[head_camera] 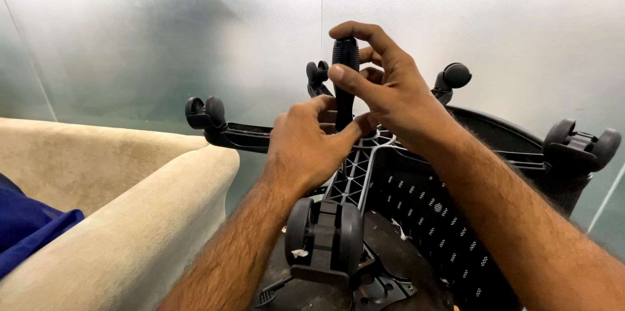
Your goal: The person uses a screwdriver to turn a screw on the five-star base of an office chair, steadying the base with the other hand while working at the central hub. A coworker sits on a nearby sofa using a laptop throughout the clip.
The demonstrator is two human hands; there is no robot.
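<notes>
A: We note the black office chair base (364, 161) upturned at centre frame, its ribbed plastic spokes fanning outward. A smooth black cylinder (345, 83) stands upright from the hub, in the upper middle.

B: We see the right hand (384, 83) closed around the cylinder's rounded top, thumb in front, fingers curled over. The left hand (312, 145) sits just below, fingers wrapped at the cylinder's foot by the hub.

A: Agreed, both grips closed on it. Twin-wheel casters tip the spokes: nearest caster (323, 229) at lower centre, glossy and scuffed, with a pale scrap clinging; another caster (205, 113) at left; a third caster (583, 145) at right edge.

B: Perforated black mesh seat (443, 220) lies beneath, lower right. A beige sofa arm (124, 220), nappy fabric with rounded edges, fills lower left; blue cloth (26, 226) lies at the left edge.

A: Frosted glass wall (163, 31) behind, matt grey-green.
</notes>
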